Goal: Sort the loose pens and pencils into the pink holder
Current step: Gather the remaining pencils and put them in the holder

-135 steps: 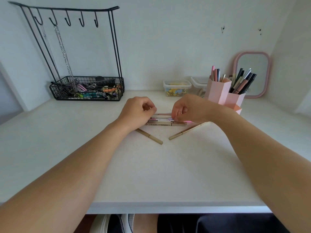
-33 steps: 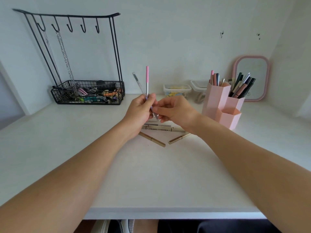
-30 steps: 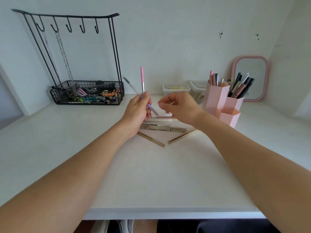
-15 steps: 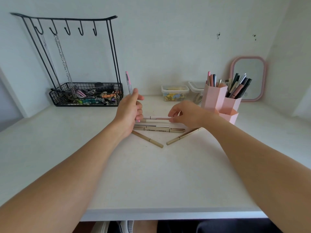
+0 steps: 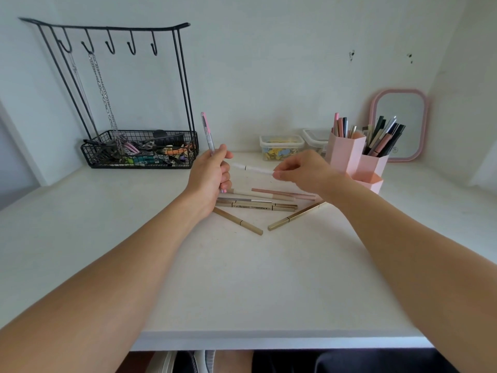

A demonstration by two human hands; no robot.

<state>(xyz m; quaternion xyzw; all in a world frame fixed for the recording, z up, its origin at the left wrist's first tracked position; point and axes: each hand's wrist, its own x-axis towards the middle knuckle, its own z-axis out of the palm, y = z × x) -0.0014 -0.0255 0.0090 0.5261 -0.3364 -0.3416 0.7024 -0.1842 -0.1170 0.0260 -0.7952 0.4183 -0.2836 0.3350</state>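
The left hand (image 5: 208, 175) is gripping what looks like a pink-capped pen (image 5: 207, 133); the right hand (image 5: 301, 168) is pinching a white pen (image 5: 252, 168). The pink holder (image 5: 355, 160) is filling, but several pencils (image 5: 256, 204) are lying loose on the tabletop (image 5: 242, 278).

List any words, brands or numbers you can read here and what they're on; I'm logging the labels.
None can be read.
Gold pencil: dark print along the barrel, too small to read.
Mirror: a small round mark low on the glass, blurred.
Holder: no print visible.
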